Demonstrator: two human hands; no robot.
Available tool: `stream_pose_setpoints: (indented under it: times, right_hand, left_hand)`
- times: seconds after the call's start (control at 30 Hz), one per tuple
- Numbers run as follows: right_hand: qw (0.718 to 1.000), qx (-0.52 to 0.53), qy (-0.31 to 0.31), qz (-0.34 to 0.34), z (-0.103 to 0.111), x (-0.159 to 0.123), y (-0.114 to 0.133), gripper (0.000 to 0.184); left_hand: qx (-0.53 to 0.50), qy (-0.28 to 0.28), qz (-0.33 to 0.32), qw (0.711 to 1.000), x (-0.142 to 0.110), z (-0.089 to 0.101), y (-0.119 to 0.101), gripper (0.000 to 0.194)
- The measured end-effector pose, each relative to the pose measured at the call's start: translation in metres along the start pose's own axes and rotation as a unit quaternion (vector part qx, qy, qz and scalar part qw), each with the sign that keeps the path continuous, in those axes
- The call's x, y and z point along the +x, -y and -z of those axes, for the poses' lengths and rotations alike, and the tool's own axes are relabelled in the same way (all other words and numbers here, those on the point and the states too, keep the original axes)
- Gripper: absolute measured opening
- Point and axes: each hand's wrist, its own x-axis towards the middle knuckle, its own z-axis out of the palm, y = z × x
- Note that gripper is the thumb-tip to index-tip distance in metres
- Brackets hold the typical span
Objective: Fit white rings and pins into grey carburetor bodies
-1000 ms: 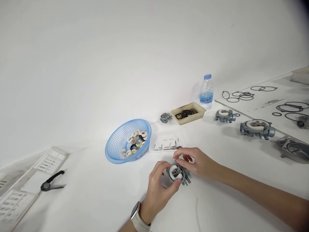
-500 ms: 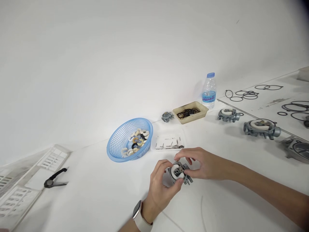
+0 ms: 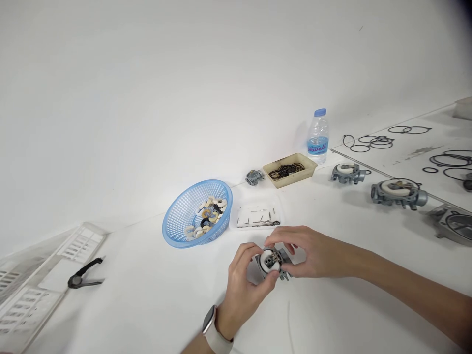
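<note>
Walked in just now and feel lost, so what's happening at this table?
A person's left hand holds a grey metal part with a white curved piece inside, while the right hand has its fingertips at it. Nearby are a blue basket of small curved pieces and a white tray of thin pins. Similar metal parts sit to the right.

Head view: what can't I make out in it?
All in the head view:
- Underside of the metal part: faces away, partly behind the left hand.
- Anything tiny in the right hand: its own fingers hide it.
- Far-right housing: cut off by the edge.
- Pins' exact shapes: too small.
</note>
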Motion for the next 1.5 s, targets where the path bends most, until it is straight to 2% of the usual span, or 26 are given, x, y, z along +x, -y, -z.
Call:
stream_pose_setpoints:
  times: [0.2,0.4,0.5,0.6,0.77,0.9,1.07,1.33,1.5]
  right_hand:
    - [1.0,0.018,0.002,-0.016,0.001,-0.002,0.005,0.047]
    - [1.0,-0.005,0.004,-0.018,-0.001,0.0,0.004,0.045]
    - [1.0,-0.008,0.01,-0.005,-0.001,0.001,0.005,0.043]
    - [1.0,-0.013,-0.009,0.005,-0.001,0.001,0.006,0.04]
    - [1.0,0.003,0.023,0.003,-0.004,0.001,0.005,0.046]
    - [1.0,0.002,-0.015,0.008,-0.006,0.001,0.004,0.043]
    - [1.0,0.018,0.019,0.008,-0.004,-0.002,0.007,0.046]
    - [1.0,-0.017,-0.001,0.012,-0.006,-0.002,0.01,0.046]
    - [1.0,0.005,0.019,0.009,-0.005,-0.002,0.01,0.042]
  left_hand:
    - [-0.013,0.014,0.014,1.0,0.001,0.0,0.0,0.027]
    - [-0.055,0.064,0.061,0.995,0.001,0.004,0.005,0.053]
    - [-0.077,0.073,0.063,0.992,0.003,0.007,0.008,0.057]
    - [-0.091,0.081,0.043,0.992,0.008,0.009,0.007,0.056]
    - [-0.101,0.101,0.051,0.989,0.011,0.008,0.003,0.046]
    - [-0.098,0.103,0.058,0.988,0.009,0.007,0.002,0.05]
    - [-0.124,0.12,0.059,0.983,0.01,0.008,0.001,0.047]
    - [-0.099,0.123,0.052,0.986,0.01,0.009,0.003,0.055]
    - [-0.085,0.129,0.052,0.987,0.01,0.009,0.004,0.055]
